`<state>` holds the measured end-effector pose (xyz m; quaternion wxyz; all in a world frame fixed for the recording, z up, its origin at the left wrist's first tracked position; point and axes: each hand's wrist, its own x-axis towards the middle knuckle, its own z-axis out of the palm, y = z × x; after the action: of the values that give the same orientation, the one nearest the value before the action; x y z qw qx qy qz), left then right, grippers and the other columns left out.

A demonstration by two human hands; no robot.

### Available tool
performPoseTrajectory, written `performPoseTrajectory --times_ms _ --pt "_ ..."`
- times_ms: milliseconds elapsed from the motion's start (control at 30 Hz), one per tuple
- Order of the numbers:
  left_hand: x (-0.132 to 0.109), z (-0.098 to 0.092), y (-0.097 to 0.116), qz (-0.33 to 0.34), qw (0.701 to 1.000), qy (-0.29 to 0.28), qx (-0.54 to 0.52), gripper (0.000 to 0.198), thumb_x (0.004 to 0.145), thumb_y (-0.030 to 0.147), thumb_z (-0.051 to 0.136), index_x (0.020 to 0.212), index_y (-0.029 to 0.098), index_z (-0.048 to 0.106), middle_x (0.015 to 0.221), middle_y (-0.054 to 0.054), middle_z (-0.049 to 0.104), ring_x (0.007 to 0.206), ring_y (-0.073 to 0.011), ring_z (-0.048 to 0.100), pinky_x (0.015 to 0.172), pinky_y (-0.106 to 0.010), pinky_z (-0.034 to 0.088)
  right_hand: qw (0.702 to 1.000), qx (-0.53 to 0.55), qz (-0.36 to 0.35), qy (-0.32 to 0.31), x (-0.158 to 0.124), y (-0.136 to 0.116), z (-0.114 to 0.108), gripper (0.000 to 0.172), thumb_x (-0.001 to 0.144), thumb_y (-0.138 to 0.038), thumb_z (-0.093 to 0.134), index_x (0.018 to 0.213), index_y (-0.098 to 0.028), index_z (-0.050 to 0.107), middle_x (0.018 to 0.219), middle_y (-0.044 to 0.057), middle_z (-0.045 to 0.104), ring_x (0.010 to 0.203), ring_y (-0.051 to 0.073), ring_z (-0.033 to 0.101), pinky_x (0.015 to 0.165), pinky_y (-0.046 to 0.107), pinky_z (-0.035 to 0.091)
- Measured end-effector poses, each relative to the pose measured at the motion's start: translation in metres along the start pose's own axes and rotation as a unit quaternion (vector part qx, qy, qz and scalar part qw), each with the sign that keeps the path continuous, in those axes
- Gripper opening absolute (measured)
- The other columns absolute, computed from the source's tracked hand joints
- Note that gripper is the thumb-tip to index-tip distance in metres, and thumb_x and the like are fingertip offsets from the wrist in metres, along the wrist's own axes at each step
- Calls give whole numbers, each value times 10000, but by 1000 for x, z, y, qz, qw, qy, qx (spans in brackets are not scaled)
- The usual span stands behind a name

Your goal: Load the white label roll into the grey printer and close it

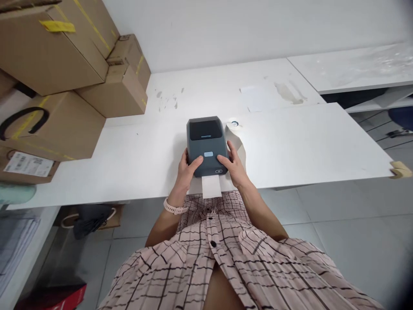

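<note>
A dark grey label printer (207,146) sits near the front edge of the white table, with a black window on top and a light button. My left hand (189,168) grips its left side, thumb on the upper face. On the opposite side my right hand (234,167) holds it the same way, thumb near the button. From the printer's front slot a white label strip (211,187) hangs toward the table edge. Beside my right hand lies a roll of label backing paper (234,125), its loose strip curling down along the printer's right side.
Cardboard boxes (64,125) are stacked on the table's left end. A sheet of white paper (254,98) lies at the back of the white table (309,146). A foam-like corner guard (400,170) sits on the right corner. Below left is a dark bag (92,219).
</note>
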<state>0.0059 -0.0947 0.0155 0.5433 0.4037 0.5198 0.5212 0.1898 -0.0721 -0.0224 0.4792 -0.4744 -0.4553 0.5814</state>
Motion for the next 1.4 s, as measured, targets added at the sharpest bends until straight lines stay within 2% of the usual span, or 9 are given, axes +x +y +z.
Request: performPoseTrajectory --times_ms 200,367,533,633,767,867,1100,1200,1400 --pt "-2 -4 -4 34 998 1 48 741 803 560 779 1414 216 538 1478 -152 602 1347 -338 583 1079 -454 527 1000 23 -4 1 1 -4 1 1125 755 -615 804 1669 -325 216 1656 99 431 1480 342 483 1232 550 432" --pt "-54 -4 -27 101 945 237 203 712 757 543 818 1334 226 546 1364 -132 606 1211 -265 591 1002 -404 494 1000 -1 -19 -10 4 -2 2 1067 784 -637 747 1661 -308 238 1662 93 423 1500 315 462 1247 505 418" --pt "-75 2 -36 -139 986 -46 86 485 771 643 747 834 168 672 774 -32 651 676 -143 536 616 -285 414 999 -7 -36 -6 7 5 3 986 823 -601 698 1645 -290 251 1665 106 419 1503 297 462 1247 500 408" --pt "-67 2 -32 -140 987 -69 48 475 711 613 801 800 159 695 727 -15 637 629 -121 494 568 -265 363 992 -100 -76 22 2 1 5 900 895 -561 609 1649 -264 219 1667 135 403 1516 314 438 1215 543 427" --pt "-62 -3 -36 -89 987 -86 103 434 746 576 784 724 162 655 635 22 550 591 -105 449 561 -257 351 885 -368 -269 95 -13 -17 8 663 1004 -378 501 1623 -282 284 1526 100 588 1559 285 348 1260 584 315" --pt "-64 -10 -47 -103 984 -99 105 458 750 593 773 686 175 597 599 43 506 548 -94 439 544 -255 353 797 -459 -390 47 -22 -30 12 566 1016 -280 513 1564 -301 376 1248 32 772 1461 256 484 1271 541 270" --pt "-56 -34 -51 -13 989 88 115 351 863 537 686 950 197 687 753 5 636 637 -120 562 591 -249 453 743 -524 -416 9 -24 -36 29 385 1048 -366 501 1401 -214 534 1111 72 790 1211 270 659 1251 510 232" --pt "-43 -31 -37 77 979 139 126 419 925 543 635 1193 225 685 1158 -86 727 1024 -199 689 829 -303 555 781 -485 -393 -16 -25 -35 27 331 1042 -413 500 1306 -237 595 1100 75 777 1230 286 654 1249 547 250" --pt "-18 -8 -4 120 984 88 95 627 998 655 449 1503 294 532 1677 -47 426 1568 -251 370 1267 -400 368 935 -229 -269 -15 -25 -44 1 551 1022 -623 450 1539 -434 430 1688 -19 384 1582 297 316 1297 535 292"
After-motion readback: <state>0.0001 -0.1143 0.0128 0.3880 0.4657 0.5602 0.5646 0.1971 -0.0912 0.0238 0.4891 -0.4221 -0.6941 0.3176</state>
